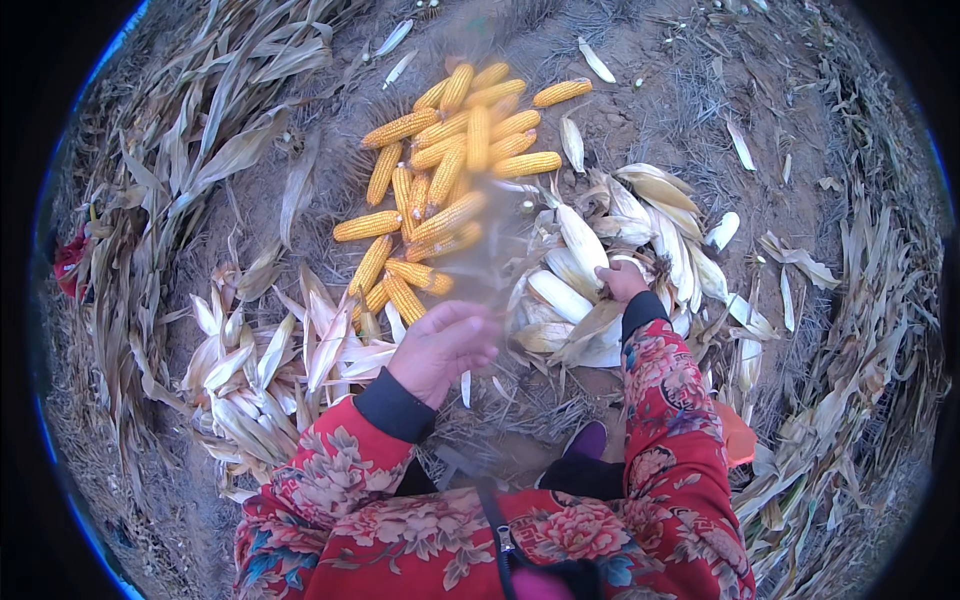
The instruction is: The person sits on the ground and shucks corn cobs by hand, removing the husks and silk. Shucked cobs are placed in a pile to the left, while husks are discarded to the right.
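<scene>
My right hand (624, 280) is at the pile of corn ears in pale husks (667, 236), its thumb and fingers on the lower end of one husked-over ear (580, 234). That ear slants up and to the left from the hand. My left hand (448, 351) hovers over the ground with its fingers apart and loosely curved, slightly blurred, and nothing is in it. Beyond it lies a heap of bare yellow corn cobs (448, 165). A smudge blurs the middle of the view and partly veils some cobs.
Stripped husks (259, 367) lie in a heap to the left. Dry corn stalks (225, 112) line the left side, with more stalks (862, 360) at the right. An orange object (736, 435) shows beside my right sleeve. A red item (71, 262) lies at the far left.
</scene>
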Demonstrator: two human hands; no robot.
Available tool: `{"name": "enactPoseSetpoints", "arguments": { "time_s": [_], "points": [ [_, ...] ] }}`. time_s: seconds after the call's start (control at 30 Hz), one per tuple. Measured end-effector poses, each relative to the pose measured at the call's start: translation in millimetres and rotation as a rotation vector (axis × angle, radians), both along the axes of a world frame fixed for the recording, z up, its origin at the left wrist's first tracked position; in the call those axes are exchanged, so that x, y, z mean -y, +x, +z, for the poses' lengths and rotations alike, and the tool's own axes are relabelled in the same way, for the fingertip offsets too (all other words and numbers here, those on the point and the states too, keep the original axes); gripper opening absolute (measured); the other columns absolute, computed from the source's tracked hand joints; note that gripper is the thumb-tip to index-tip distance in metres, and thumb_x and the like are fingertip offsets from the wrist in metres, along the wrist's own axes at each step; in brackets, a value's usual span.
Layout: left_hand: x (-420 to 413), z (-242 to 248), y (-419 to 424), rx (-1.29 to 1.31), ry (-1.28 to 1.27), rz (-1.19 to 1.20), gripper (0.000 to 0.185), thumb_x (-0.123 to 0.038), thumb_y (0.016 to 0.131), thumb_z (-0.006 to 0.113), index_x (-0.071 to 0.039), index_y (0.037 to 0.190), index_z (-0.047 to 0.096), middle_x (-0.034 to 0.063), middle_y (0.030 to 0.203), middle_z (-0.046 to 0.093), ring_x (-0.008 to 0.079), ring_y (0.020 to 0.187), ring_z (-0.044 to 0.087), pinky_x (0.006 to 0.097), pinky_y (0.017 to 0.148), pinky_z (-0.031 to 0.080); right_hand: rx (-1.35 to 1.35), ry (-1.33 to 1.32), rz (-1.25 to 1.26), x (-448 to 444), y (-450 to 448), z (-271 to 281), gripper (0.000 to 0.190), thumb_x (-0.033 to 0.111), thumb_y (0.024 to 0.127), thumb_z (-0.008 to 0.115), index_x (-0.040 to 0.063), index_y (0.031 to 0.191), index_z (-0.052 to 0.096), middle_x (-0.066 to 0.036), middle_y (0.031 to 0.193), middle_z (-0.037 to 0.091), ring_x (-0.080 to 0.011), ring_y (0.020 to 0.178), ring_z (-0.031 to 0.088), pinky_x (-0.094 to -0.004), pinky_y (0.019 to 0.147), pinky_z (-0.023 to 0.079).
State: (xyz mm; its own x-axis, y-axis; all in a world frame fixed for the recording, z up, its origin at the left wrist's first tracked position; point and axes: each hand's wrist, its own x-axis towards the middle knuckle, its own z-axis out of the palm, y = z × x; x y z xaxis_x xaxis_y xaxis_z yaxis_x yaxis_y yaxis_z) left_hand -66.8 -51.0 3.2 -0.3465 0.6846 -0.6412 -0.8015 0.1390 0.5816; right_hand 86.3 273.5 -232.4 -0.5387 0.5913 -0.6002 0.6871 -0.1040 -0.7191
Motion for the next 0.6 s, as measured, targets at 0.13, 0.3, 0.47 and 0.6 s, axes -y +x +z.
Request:
{"name": "enactPoseSetpoints", "arguments": {
  "time_s": [0.13, 0.3, 0.47, 0.6],
  "points": [
    [-5, -4, 13, -0.076, 0.066, -0.074, 0.024, -0.016, 0.094, 0.061, -0.005, 0.115, 0.056, 0.0087, 0.099, 0.065, 0.0171, 0.079, 0.066, 0.0270, 0.070, 0.054, -0.021, -0.252, -0.246, 29, 37, 44, 0.031, 0.025, 0.085, 0.070, -0.002, 0.100, 0.066, -0.007, 0.085, 0.065, -0.0144, 0.068, 0.060, -0.0299, 0.066, 0.050],
    [-26, -39, 28, -0.215, -0.001, -0.213, 0.042, -0.024, 0.092, 0.066, -0.005, 0.125, 0.051, 0.0079, 0.108, 0.062, 0.0165, 0.090, 0.064, 0.0280, 0.076, 0.053, -0.287, -0.440, -0.274, 97, 85, 153, 0.031, 0.021, 0.094, 0.061, 0.000, 0.116, 0.057, -0.005, 0.095, 0.064, -0.0144, 0.080, 0.063, -0.0259, 0.067, 0.051],
    [-52, 12, 58, -0.001, 0.155, -0.156, 0.061, -0.033, 0.089, 0.070, -0.005, 0.134, 0.041, 0.0094, 0.115, 0.057, 0.0190, 0.102, 0.059, 0.0336, 0.081, 0.052, -0.505, -0.445, -0.167, 196, 97, 246, 0.040, 0.015, 0.093, 0.063, 0.000, 0.129, 0.051, -0.005, 0.113, 0.062, -0.0113, 0.098, 0.061, -0.0253, 0.083, 0.050],
    [-57, -6, 59, -0.408, 0.273, -0.312, 0.074, -0.030, 0.080, 0.079, -0.003, 0.135, 0.038, 0.0095, 0.117, 0.056, 0.0187, 0.105, 0.057, 0.0335, 0.088, 0.050, -0.428, -0.212, 0.088, 189, 91, 249, 0.046, 0.020, 0.095, 0.061, -0.002, 0.133, 0.046, -0.015, 0.127, 0.057, -0.0198, 0.115, 0.056, -0.0339, 0.097, 0.045]
  ]
}}
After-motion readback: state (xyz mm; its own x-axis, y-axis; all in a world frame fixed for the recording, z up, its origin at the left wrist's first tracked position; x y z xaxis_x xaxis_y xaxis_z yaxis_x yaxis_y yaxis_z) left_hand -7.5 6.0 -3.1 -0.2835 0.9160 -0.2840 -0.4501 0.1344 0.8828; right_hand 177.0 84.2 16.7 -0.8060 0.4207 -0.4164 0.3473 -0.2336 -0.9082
